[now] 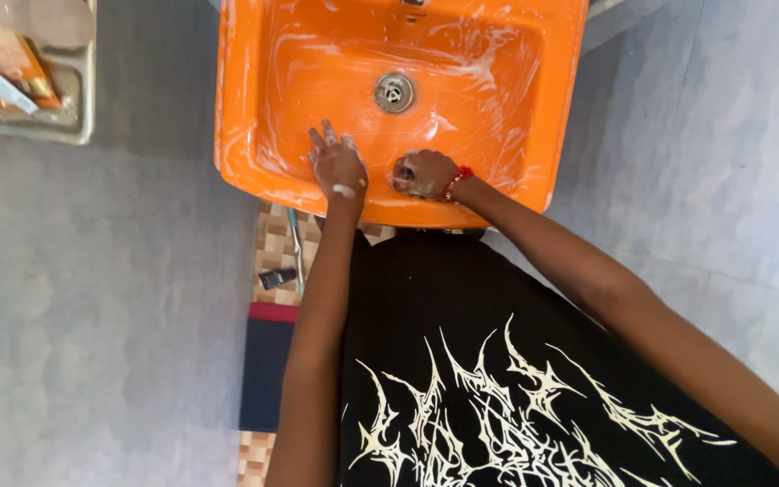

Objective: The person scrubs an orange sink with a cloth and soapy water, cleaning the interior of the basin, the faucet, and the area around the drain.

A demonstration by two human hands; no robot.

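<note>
I pressed my open left hand (337,167) flat inside the soapy orange sink (245,135), top centre, while my right hand (421,174) was closed, scrubbing its near wall.

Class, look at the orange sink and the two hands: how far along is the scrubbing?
Done: white soapy smears already cover most of the orange sink, walls and floor around the drain. In hand: the left hand presses flat on the near wall, the right hand rubs beside it, what it grips is unclear. Left: the lather is unrinsed; no water runs.
</note>
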